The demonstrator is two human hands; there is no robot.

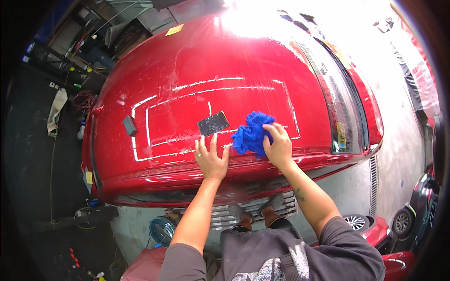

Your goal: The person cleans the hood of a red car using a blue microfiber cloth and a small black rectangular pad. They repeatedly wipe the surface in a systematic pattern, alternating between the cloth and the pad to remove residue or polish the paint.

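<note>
A wet, shiny red car roof [225,61] spreads out before me. My right hand [280,146] grips the right side of a crumpled blue cloth [251,136] that rests on the roof near its closest edge. To the left, my left hand [212,160] lies flat on the roof with fingers spread and holds nothing. Just beyond its fingertips is a dark rectangular sheet, which looks like wet sandpaper [212,123]. A small grey block [130,125] sits farther left on the roof.
A yellowish sheet [174,30] lies at the roof's far edge. The car's sloping window [344,119] is at the right. Below me are a slatted metal platform [220,220] under my feet and a round blue-rimmed bucket [161,230]. Another red car [375,229] stands behind at right.
</note>
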